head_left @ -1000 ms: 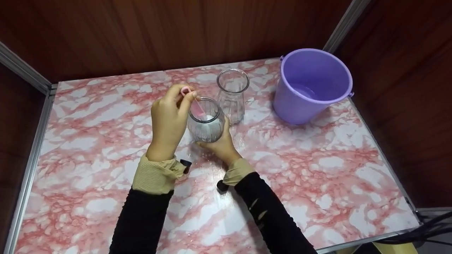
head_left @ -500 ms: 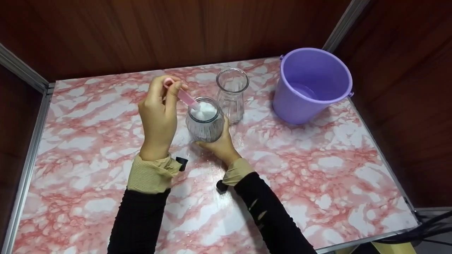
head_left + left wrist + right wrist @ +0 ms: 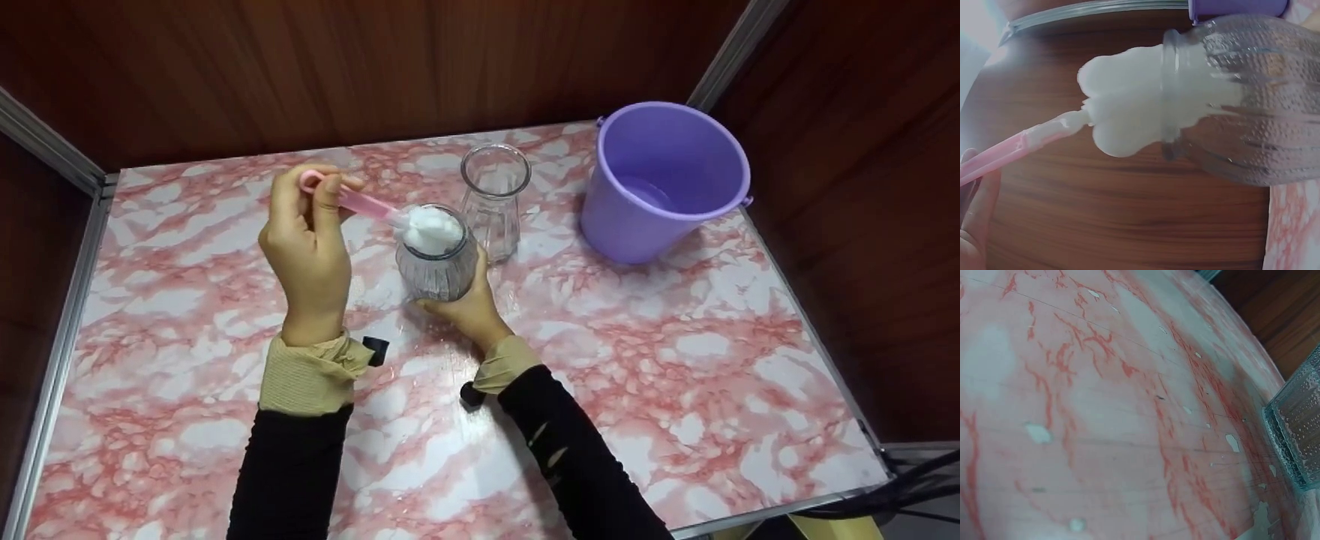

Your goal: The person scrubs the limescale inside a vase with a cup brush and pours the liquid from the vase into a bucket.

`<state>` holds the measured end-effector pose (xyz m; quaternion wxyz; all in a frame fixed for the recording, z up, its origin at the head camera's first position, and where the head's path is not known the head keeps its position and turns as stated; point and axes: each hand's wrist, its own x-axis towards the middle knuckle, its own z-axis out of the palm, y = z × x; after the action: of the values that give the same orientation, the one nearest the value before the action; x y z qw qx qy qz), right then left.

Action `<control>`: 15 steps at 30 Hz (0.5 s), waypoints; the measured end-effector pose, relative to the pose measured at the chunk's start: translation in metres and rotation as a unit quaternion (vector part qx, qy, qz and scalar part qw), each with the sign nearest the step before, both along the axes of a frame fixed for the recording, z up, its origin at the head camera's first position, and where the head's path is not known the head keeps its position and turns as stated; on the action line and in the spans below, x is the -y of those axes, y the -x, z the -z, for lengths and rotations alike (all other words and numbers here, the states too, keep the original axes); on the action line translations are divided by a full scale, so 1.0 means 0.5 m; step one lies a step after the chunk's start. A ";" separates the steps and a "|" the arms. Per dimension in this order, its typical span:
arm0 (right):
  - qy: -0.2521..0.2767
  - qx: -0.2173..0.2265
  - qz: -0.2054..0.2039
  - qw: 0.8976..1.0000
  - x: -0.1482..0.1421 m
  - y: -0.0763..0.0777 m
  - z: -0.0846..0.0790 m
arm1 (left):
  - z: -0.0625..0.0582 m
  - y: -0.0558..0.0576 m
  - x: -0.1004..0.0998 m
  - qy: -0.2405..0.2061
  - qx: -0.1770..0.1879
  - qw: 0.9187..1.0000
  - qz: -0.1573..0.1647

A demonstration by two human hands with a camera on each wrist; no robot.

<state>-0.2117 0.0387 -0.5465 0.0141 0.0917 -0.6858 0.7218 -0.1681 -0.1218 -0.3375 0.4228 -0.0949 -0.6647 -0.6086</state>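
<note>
My left hand (image 3: pixel 307 244) pinches the pink handle of a sponge bottle brush (image 3: pixel 367 204) by its looped end. The brush's white sponge head (image 3: pixel 1123 101) is partly inside a ribbed glass jar (image 3: pixel 435 277) and bulges out over the rim in the left wrist view. Fingers of my right hand (image 3: pixel 472 311) wrap around the jar's lower side and steady it, some of them hidden behind the glass. Small droplets or bumps dot the jar's wall. Just behind stands a second, taller glass jar (image 3: pixel 495 225), upright with a wide rim.
A purple bucket (image 3: pixel 637 225) stands at the back right of the pink marbled table (image 3: pixel 675 390), with what looks like a little water in its bottom. Dark wooden panels (image 3: pixel 360 75) enclose the back and sides. Black cables (image 3: pixel 900 487) hang by the front right corner.
My left hand has moved left, drawing the brush up and out, so its white sponge head has risen from deep in the jar to the mouth. The right hand keeps its hold, unmoved.
</note>
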 end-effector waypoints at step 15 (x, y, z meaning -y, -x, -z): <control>-0.009 0.010 -0.005 1.000 0.002 -0.001 -0.002 | 0.021 0.006 0.077 -0.213 0.027 0.977 -0.022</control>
<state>-0.2115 0.0377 -0.5455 0.0029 0.0884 -0.6919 0.7166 -0.1709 -0.1602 -0.3480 0.4281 0.0281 -0.5332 -0.7291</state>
